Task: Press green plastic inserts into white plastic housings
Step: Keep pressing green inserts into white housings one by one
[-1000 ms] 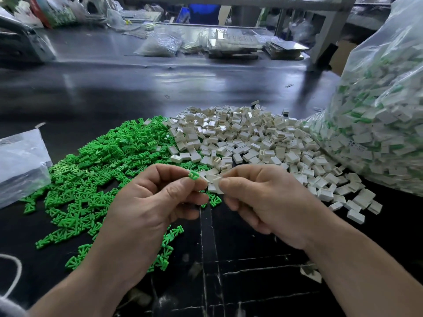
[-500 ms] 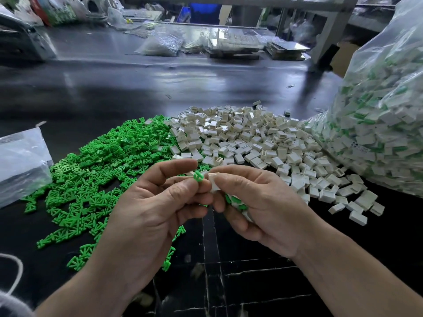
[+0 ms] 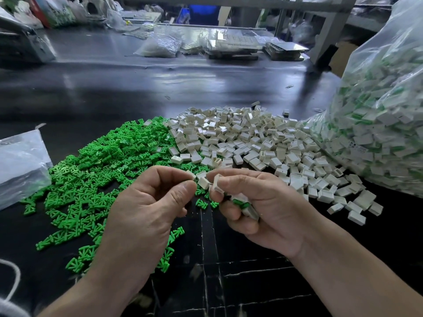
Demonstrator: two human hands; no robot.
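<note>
Nearest the viewer, above the scratched black tabletop [image 3: 251,282], the left hand [image 3: 146,207] is curled, thumb tip meeting forefinger; whether it grips anything cannot be told. Just beside it, the right hand [image 3: 263,207] pinches a small white rectangular plastic housing [image 3: 218,184] between thumb and forefinger, while its lower fingers curl round several white pieces with green showing [image 3: 243,203].

Beyond the hands, the heap of green forked plastic inserts [image 3: 103,165] spreads to the left. The heap of white plastic housings [image 3: 247,138] lies to the right, and the two heaps touch where they meet.

A flat clear plastic bag [image 3: 20,165] lies at the left edge. A large clear plastic bag [image 3: 384,124] of white-and-green pieces stands at the right, touching the white heap. At the far edge rests a small clear bag of pale parts [image 3: 160,44].
</note>
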